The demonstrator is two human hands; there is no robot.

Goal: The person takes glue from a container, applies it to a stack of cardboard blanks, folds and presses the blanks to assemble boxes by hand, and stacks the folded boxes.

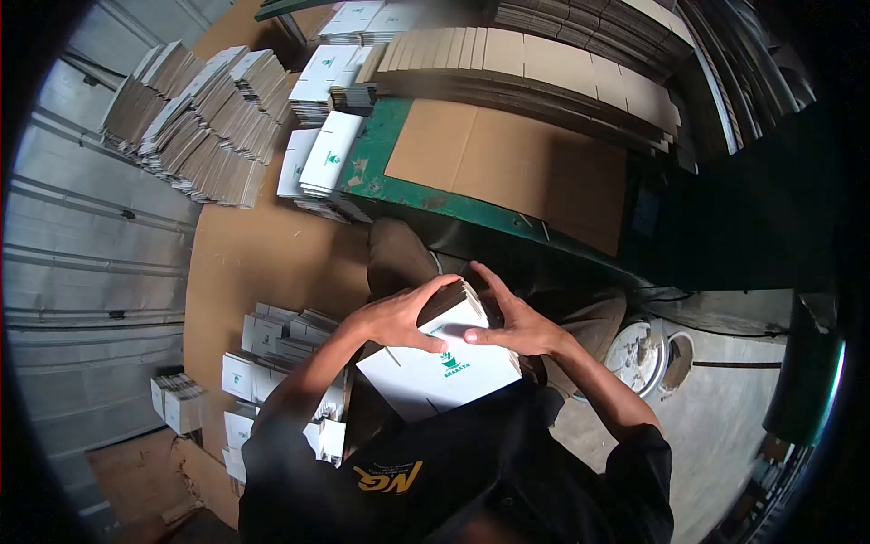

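A stack of white cardboard sheets (421,381) with a green printed logo rests in my lap, its brown edges showing at the far end. My left hand (403,319) is spread at the stack's left side, thumb on the white face. On the right side, my right hand (514,325) has its thumb on the same face and its index finger stretched out past the far edge. The two thumbs are close together, just above the logo. Both hands are curved around the far part of the stack, which partly hides behind them.
A green table (435,201) with a brown cardboard sheet (507,154) stands ahead. Behind it lie long rows of folded cardboard (544,63). More stacks stand at upper left (199,127) and lower left (263,340). A round white container (634,358) is at right.
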